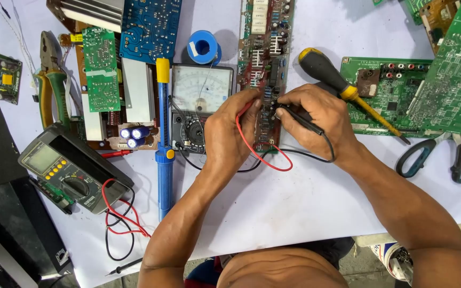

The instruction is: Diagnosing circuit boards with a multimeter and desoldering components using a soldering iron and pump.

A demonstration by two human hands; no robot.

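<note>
My left hand (229,133) pinches a red test probe (245,110) whose tip rests on a long red circuit board (265,58). Its red lead loops down onto the white tabletop (294,197). My right hand (318,118) grips a black test probe (300,118), its tip touching the same board just right of the red one. Both leads run back to an analog multimeter (201,96) with a white dial face, standing just left of my left hand.
A yellow-and-black screwdriver (342,88) lies by green boards (401,96) on the right, near scissors (437,154). On the left lie a blue desoldering pump (163,138), a digital multimeter (70,170), pliers (52,80), a solder spool (204,48) and more boards.
</note>
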